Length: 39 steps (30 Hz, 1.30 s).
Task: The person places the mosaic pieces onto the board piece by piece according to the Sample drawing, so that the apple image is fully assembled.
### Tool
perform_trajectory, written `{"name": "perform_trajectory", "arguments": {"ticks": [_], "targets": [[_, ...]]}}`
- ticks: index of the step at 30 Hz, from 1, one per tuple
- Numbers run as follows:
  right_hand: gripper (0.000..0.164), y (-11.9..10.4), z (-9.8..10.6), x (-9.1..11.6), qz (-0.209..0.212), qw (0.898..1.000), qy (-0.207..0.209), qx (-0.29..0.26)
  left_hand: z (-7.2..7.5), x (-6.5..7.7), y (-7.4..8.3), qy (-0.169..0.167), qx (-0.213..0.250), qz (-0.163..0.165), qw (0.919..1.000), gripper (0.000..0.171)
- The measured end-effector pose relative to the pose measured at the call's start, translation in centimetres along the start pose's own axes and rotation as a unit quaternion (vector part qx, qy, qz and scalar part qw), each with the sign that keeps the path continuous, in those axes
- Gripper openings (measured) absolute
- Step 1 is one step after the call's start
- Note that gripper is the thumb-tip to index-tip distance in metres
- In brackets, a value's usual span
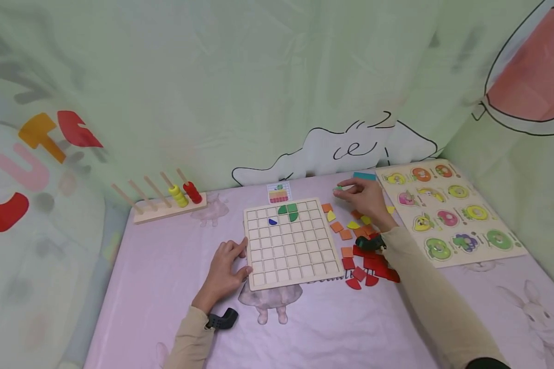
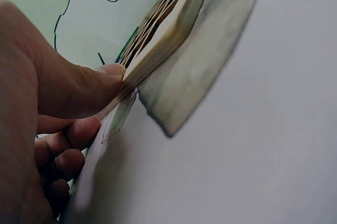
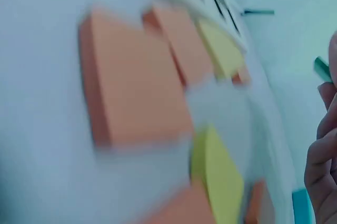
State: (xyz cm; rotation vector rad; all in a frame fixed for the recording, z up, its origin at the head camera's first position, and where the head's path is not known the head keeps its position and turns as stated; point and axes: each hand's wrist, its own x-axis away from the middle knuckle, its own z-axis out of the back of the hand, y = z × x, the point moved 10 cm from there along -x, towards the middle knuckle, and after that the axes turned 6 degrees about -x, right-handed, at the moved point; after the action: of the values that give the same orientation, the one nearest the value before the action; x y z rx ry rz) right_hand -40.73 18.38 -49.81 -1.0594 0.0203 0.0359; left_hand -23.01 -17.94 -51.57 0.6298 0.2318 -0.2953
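Note:
A wooden grid board (image 1: 283, 251) lies on the table. My left hand (image 1: 223, 271) holds its left edge, the thumb on the rim and the fingers at the side, as the left wrist view shows. Green pieces (image 1: 288, 209) fill a few cells near the board's top, and a blue piece (image 1: 273, 222) lies left of them. Beyond the board's upper right corner, my right hand (image 1: 367, 200) pinches a small green piece (image 1: 338, 188) between thumb and fingertips, above the table. That piece (image 3: 322, 69) shows at the right edge of the right wrist view; its full shape is hidden.
Orange squares (image 1: 337, 226), yellow pieces (image 1: 353, 225) and red pieces (image 1: 374, 264) are scattered right of the board. A pattern card (image 1: 279, 192) lies behind it. A peg stand (image 1: 171, 209) with yellow and red beads is back left; a fruit puzzle board (image 1: 448, 215) lies right.

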Motion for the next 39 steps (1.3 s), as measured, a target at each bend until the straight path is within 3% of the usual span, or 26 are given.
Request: {"name": "perform_trajectory", "arguments": {"ticks": [7,16,24,33,39], "targets": [[0.047,-1.2,-3.0,0.3,-0.017,0.998,-0.026,-0.053,0.1,0.1,0.0,-0.001,0.004,0.001,1.0,0.073],[0.034,-4.2,-6.6,1.2,0.014,0.994,-0.043,-0.101,0.2,0.0,0.1,-0.001,0.003,-0.001,1.0,0.073],[0.039,-5.4,-10.4,1.9,0.041,0.991,-0.121,-0.046,0.1,0.0,0.1,0.0,0.002,-0.004,1.0,0.073],[0.033,-7.6,-13.3,2.7,0.127,0.972,-0.194,0.046,0.0,0.0,-0.2,-0.003,-0.006,0.0,1.0,0.073],[0.033,-8.0,-14.2,3.3,0.143,0.963,-0.213,0.078,-0.1,0.0,-0.4,-0.007,-0.002,0.005,1.0,0.073]]}}
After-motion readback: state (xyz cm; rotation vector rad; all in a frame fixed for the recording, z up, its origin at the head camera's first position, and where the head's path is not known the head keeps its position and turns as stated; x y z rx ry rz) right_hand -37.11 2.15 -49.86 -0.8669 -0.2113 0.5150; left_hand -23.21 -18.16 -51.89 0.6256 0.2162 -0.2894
